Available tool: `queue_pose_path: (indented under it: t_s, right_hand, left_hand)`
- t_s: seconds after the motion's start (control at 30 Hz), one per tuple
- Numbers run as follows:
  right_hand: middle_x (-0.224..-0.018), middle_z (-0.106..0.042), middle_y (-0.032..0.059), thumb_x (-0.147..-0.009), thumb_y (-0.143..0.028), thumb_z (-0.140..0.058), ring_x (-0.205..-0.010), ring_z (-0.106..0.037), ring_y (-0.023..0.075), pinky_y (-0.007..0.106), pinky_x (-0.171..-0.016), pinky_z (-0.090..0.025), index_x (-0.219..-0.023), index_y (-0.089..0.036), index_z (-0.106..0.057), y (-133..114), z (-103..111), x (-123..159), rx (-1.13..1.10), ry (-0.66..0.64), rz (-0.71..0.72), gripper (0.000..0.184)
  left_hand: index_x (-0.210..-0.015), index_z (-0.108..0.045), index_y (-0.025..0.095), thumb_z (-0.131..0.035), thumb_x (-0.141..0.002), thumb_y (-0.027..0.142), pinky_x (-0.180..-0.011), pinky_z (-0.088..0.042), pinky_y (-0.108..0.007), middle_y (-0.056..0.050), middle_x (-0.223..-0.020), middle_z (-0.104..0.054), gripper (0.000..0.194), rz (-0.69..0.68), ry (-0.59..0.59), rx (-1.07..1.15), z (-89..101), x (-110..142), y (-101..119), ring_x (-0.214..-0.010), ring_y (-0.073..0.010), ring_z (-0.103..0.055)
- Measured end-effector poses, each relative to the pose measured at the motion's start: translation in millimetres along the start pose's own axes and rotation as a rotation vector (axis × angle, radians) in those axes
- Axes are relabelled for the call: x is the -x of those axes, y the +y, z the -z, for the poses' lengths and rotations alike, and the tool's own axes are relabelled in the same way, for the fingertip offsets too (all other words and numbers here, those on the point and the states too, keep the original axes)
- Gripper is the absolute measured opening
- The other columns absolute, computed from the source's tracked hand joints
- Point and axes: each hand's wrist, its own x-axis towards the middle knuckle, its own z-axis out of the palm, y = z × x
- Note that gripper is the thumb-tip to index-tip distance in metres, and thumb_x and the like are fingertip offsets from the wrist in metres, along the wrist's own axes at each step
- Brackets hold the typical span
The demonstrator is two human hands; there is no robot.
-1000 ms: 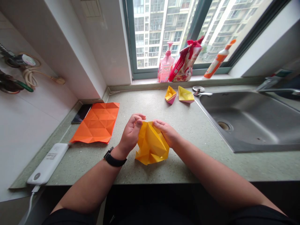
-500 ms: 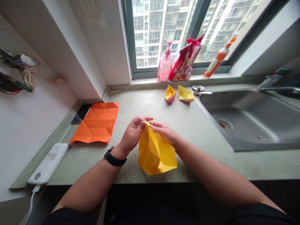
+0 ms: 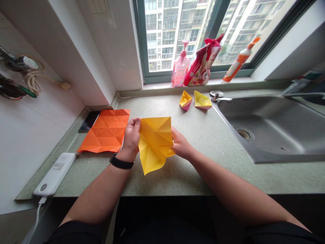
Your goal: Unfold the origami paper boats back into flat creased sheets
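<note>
A creased sheet of yellow paper (image 3: 155, 144) hangs opened out between my hands, above the counter. My left hand (image 3: 131, 136) is closed on its left edge, thumb on top. At the opposite edge my right hand (image 3: 179, 144) grips the paper, with most of its fingers hidden behind the sheet. Just left of my left hand, a creased orange paper (image 3: 108, 130) lies on the counter. Farther back stand two small folded paper boats, one orange-yellow (image 3: 186, 100) and one pale yellow (image 3: 202, 100) with a pink underside.
A steel sink (image 3: 275, 127) is set into the counter (image 3: 220, 176) at right. A phone (image 3: 89, 121) lies partly under the orange paper; a cabled white power bank (image 3: 55, 174) sits nearer. A pink pump bottle (image 3: 180, 67), red bag (image 3: 203, 64) and orange-white bottle (image 3: 240, 62) line the sill.
The yellow paper has gone from bunched and pinched at its top to spread open. My hands have moved apart to its two side edges, the left one shifting left.
</note>
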Motion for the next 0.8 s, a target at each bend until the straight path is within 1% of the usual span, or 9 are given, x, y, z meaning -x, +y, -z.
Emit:
queue_pose_path:
  t_s: [0.07, 0.1, 0.17, 0.27, 0.37, 0.47, 0.57, 0.7, 0.8]
  right_hand:
    - [-0.133, -0.071, 0.0097, -0.101, -0.042, -0.065, -0.128, -0.066, 0.0284, 0.047, -0.11, -0.055, -0.12, -0.027, -0.077, -2, 3, 0, 0.087, 0.032, 0.1, 0.027]
    - [-0.129, -0.073, 0.0099, -0.106, -0.042, -0.057, -0.125, -0.067, 0.0273, 0.047, -0.11, -0.054, -0.113, -0.026, -0.079, -3, 3, 1, 0.112, 0.038, 0.135, 0.028]
    - [-0.123, -0.076, 0.0102, -0.112, -0.045, -0.045, -0.119, -0.07, 0.0262, 0.048, -0.107, -0.054, -0.105, -0.025, -0.08, -5, 4, 3, 0.188, 0.027, 0.218, 0.042]
    - [-0.113, -0.079, 0.0099, -0.109, -0.054, -0.054, -0.109, -0.072, 0.0273, 0.048, -0.101, -0.055, -0.1, -0.025, -0.081, -8, 2, 5, 0.333, 0.011, 0.364, 0.04]
    - [-0.094, -0.079, 0.0063, -0.103, -0.047, -0.068, -0.088, -0.073, 0.0225, 0.039, -0.085, -0.057, -0.09, -0.026, -0.081, -13, -2, 7, 0.411, 0.085, 0.401, 0.028]
    - [-0.083, -0.078, 0.0047, -0.103, -0.039, -0.068, -0.076, -0.071, 0.0193, 0.033, -0.073, -0.056, -0.081, -0.026, -0.081, -16, -3, 6, 0.363, 0.246, 0.314, 0.029]
    - [-0.077, -0.076, 0.0038, -0.099, -0.045, -0.071, -0.071, -0.069, 0.0196, 0.034, -0.069, -0.056, -0.082, -0.024, -0.08, -15, 0, 4, 0.235, 0.404, 0.166, 0.029]
    - [-0.086, -0.077, 0.0049, -0.09, -0.062, -0.075, -0.082, -0.072, 0.0233, 0.037, -0.074, -0.06, -0.096, -0.024, -0.078, -10, 7, -4, -0.121, 0.521, -0.066, 0.039]
    - [-0.097, -0.078, 0.0064, -0.083, -0.066, -0.077, -0.089, -0.073, 0.0242, 0.037, -0.075, -0.06, -0.104, -0.025, -0.075, -5, 14, -9, -0.285, 0.559, -0.22, 0.046]
  left_hand:
    - [-0.095, -0.062, 0.022, -0.081, -0.094, 0.051, -0.07, -0.057, -0.024, 0.001, -0.086, -0.072, 0.035, 0.028, 0.069, 0.064, 8.1, -11, -3, -0.072, -0.0139, -0.068]
    - [-0.096, -0.063, 0.022, -0.079, -0.096, 0.051, -0.072, -0.058, -0.025, 0.0, -0.088, -0.073, 0.033, 0.045, 0.094, 0.09, 12.3, -16, -4, -0.074, -0.0147, -0.07]
    - [-0.097, -0.065, 0.021, -0.076, -0.099, 0.049, -0.074, -0.06, -0.027, -0.001, -0.092, -0.075, 0.03, 0.083, 0.169, 0.116, 20.1, -25, -7, -0.077, -0.0161, -0.073]
    - [-0.101, -0.068, 0.021, -0.072, -0.102, 0.048, -0.078, -0.062, -0.027, -0.003, -0.096, -0.077, 0.028, 0.153, 0.285, 0.134, 27.7, -35, -11, -0.083, -0.0177, -0.075]
    - [-0.105, -0.068, 0.02, -0.07, -0.104, 0.046, -0.077, -0.063, -0.027, -0.003, -0.092, -0.077, 0.026, 0.197, 0.327, 0.174, 28.4, -40, -13, -0.083, -0.0179, -0.076]
    - [-0.103, -0.065, 0.02, -0.069, -0.105, 0.043, -0.075, -0.063, -0.026, -0.002, -0.09, -0.076, 0.024, 0.169, 0.304, 0.232, 24.7, -41, -13, -0.078, -0.0152, -0.075]
    - [-0.1, -0.064, 0.019, -0.072, -0.103, 0.037, -0.079, -0.062, -0.025, -0.002, -0.097, -0.076, 0.02, 0.129, 0.23, 0.265, 20.7, -38, -10, -0.081, -0.0125, -0.075]
    - [-0.098, -0.061, 0.021, -0.08, -0.097, 0.031, -0.081, -0.061, -0.024, 0.0, -0.099, -0.076, 0.022, 0.069, 0.176, 0.223, 16.2, -31, -9, -0.085, -0.0114, -0.075]
    - [-0.096, -0.056, 0.021, -0.086, -0.09, 0.033, -0.079, -0.062, -0.025, 0.001, -0.098, -0.073, 0.032, 0.029, 0.157, 0.145, 12.9, -27, -10, -0.085, -0.012, -0.074]
